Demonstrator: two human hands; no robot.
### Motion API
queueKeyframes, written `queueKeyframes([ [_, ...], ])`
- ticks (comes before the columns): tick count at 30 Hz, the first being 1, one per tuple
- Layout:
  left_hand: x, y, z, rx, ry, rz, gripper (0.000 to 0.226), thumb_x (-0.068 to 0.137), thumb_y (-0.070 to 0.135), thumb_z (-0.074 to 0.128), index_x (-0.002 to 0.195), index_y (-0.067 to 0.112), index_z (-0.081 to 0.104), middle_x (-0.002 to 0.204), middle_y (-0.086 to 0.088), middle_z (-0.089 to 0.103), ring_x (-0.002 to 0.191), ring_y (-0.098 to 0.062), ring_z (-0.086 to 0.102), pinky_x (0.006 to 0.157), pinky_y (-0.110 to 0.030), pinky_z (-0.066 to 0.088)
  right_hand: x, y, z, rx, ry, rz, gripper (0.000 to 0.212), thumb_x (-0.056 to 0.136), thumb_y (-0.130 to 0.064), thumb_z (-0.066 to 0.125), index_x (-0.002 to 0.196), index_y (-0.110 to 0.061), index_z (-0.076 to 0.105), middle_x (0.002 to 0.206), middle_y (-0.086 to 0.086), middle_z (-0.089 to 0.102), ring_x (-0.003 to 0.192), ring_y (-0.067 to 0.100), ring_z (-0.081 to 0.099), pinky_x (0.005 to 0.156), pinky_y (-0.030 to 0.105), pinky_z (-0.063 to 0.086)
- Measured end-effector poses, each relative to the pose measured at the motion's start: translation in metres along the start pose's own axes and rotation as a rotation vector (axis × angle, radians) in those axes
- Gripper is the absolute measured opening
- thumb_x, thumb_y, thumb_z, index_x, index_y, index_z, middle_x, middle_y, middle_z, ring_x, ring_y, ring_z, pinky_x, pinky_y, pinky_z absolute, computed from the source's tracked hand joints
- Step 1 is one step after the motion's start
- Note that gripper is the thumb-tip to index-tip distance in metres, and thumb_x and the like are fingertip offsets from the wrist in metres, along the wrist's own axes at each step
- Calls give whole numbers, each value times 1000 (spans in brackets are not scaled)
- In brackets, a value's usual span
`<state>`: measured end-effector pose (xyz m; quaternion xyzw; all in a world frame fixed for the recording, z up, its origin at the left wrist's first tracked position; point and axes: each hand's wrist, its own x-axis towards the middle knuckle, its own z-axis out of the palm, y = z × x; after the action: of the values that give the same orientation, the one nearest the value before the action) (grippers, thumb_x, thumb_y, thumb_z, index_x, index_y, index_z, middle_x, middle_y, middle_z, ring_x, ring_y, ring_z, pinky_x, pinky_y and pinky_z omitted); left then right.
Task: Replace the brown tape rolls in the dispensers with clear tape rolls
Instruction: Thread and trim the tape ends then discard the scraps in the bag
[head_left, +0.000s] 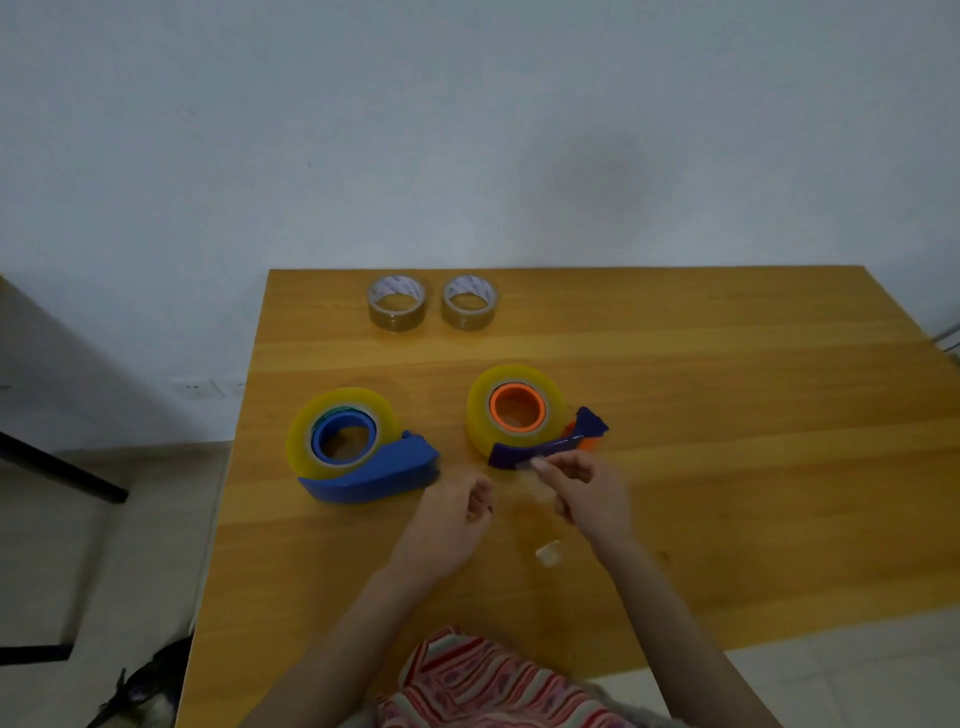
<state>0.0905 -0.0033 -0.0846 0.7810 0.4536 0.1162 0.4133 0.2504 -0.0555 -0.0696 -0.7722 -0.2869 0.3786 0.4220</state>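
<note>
Two dispensers lie flat on the wooden table (727, 395), each loaded with a yellowish clear tape roll. The blue dispenser (374, 475) holds the left clear roll (304, 436). The purple and orange dispenser (545, 447) holds the right clear roll (478, 410). My right hand (582, 486) pinches a short strip of clear tape (527, 464) at the purple dispenser's front end. My left hand (457, 512) hovers just left of it with fingers loosely curled; motion blur hides whether it touches the strip. Two brown tape rolls (397, 304) (469, 303) stand side by side at the back.
A small crumpled scrap of clear tape (549, 552) lies on the table between my forearms. The table's left edge drops to a tiled floor (104, 545), where a black frame (62, 467) and a dark object (140, 686) sit. A pale wall backs the table.
</note>
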Motion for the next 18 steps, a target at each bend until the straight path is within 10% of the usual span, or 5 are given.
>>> queueKeyframes([
  [9, -3, -1, 64, 130, -236, 32, 27, 85, 19, 57, 112, 16, 58, 115, -3, 61, 106, -18, 57, 91, -28, 48, -29, 69, -25, -328, 405, -189, 19, 77, -38, 72, 80, -20, 75, 69, -10, 67, 50, 6, 52, 51, 15, 42],
  [18, -17, -13, 73, 118, -300, 26, 29, 85, 10, 54, 113, 12, 57, 116, -6, 54, 100, -20, 58, 86, -25, 47, -37, 120, 2, -789, 295, -645, 20, 81, -34, 60, 69, -21, 69, 76, -7, 69, 58, 9, 61, 44, 19, 44],
])
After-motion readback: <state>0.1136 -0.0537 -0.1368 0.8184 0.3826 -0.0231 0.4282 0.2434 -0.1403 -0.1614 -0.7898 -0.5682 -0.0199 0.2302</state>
